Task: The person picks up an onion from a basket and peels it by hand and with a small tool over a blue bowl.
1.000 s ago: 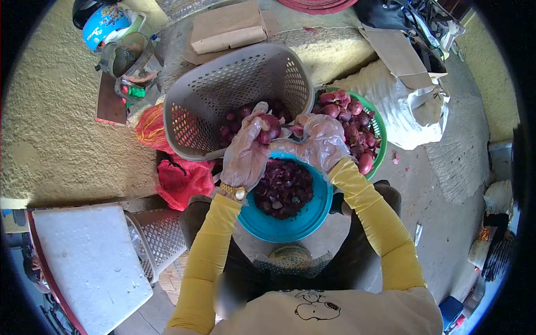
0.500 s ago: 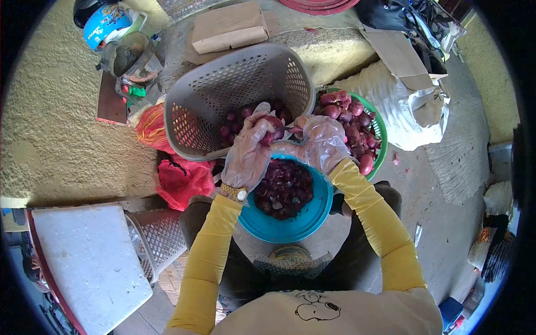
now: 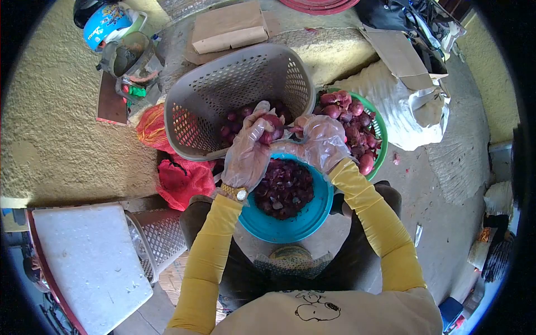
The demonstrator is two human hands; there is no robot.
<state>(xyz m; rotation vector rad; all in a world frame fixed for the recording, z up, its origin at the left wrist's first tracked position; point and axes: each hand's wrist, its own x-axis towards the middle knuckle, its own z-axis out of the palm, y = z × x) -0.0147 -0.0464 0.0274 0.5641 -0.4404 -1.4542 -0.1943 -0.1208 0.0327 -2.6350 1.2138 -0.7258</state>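
Observation:
My left hand (image 3: 248,149), in a clear plastic glove, is closed around a red onion (image 3: 272,129) over the near edge of the grey perforated basket (image 3: 184,84). Close beside the onion is my right hand (image 3: 322,139), also gloved, with its fingers pinched together. A small dark bit shows at its fingertips, too little to name. More red onions (image 3: 245,111) lie inside the grey basket. Below my hands, a blue basin (image 3: 285,230) holds dark onion skins (image 3: 282,190). A green basket (image 3: 384,131) heaped with red onions (image 3: 357,120) stands to the right.
A white sack (image 3: 410,114) lies beyond the green basket. Red mesh bags (image 3: 184,181) are at the grey basket's left. Nearer me on the left are a white foam lid (image 3: 89,257) and a light basket (image 3: 162,237). A cardboard box (image 3: 229,28) sits behind.

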